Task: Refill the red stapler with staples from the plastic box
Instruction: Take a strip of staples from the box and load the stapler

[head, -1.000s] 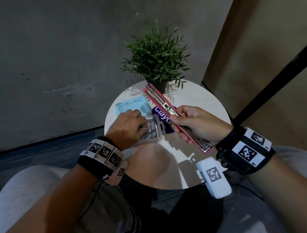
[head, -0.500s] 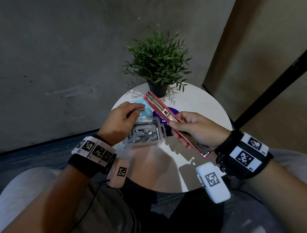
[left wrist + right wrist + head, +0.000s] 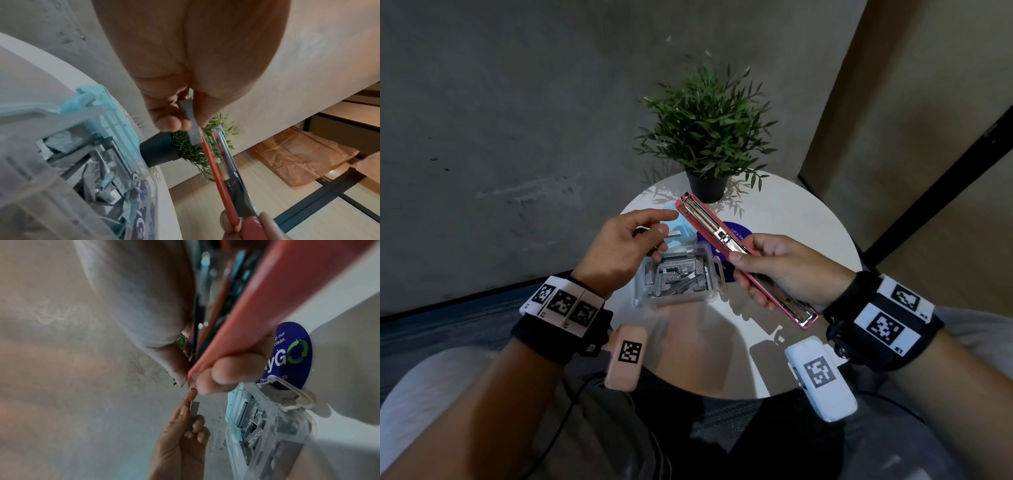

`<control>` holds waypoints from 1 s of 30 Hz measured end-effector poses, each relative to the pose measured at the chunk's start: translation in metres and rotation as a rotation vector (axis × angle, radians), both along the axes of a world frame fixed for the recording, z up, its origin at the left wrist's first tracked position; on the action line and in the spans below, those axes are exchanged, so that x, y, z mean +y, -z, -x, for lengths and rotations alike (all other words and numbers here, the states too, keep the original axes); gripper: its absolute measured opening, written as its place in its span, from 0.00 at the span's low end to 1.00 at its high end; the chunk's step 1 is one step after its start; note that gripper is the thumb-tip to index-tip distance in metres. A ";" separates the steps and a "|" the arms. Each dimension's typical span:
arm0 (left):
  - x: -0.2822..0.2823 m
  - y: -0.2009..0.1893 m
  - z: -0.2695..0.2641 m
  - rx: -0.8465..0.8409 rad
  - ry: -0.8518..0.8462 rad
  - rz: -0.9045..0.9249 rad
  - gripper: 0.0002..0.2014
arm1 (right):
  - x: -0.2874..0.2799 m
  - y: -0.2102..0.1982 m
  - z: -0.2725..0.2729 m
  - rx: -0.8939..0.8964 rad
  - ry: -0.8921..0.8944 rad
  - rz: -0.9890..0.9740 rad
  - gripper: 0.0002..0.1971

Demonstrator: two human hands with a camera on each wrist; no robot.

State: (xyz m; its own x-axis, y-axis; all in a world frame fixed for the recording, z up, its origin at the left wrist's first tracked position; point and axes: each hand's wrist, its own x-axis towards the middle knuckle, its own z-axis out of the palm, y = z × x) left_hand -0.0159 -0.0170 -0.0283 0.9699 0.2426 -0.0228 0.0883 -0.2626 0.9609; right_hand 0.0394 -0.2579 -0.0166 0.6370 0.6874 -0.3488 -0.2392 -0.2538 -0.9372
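My right hand grips the red stapler, opened flat with its metal channel facing up, above the round white table. My left hand pinches a grey strip of staples between thumb and fingers, just left of the stapler's far tip. In the left wrist view the staple strip nearly touches the stapler. The right wrist view shows the staple strip below the stapler. The clear plastic box, holding several staple strips, stands open under my left hand.
The box's pale blue lid lies behind the box. A potted green plant stands at the table's far edge. A round blue sticker is on the tabletop. Grey wall behind, my knees below the table.
My left hand has come up out of the plastic box with a staple strip and moved up and right toward the stapler's far end. The right hand keeps holding the stapler.
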 end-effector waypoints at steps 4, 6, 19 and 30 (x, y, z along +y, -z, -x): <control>0.002 0.000 -0.002 -0.021 -0.050 0.095 0.08 | 0.000 0.001 0.000 -0.003 0.003 0.014 0.07; 0.005 0.000 -0.002 -0.023 -0.054 0.159 0.08 | -0.001 0.001 -0.001 -0.004 0.003 0.016 0.07; 0.012 -0.009 -0.001 -0.114 -0.100 0.302 0.08 | 0.001 0.007 -0.001 -0.009 -0.022 0.044 0.08; 0.012 -0.010 0.001 -0.135 -0.040 0.204 0.09 | 0.006 0.011 0.003 -0.053 -0.059 0.130 0.07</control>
State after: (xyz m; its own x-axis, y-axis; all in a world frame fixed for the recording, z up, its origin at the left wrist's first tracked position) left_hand -0.0166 -0.0054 -0.0188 0.9572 0.2846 0.0537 -0.0377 -0.0612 0.9974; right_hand 0.0364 -0.2519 -0.0275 0.6166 0.6754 -0.4046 -0.1718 -0.3862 -0.9063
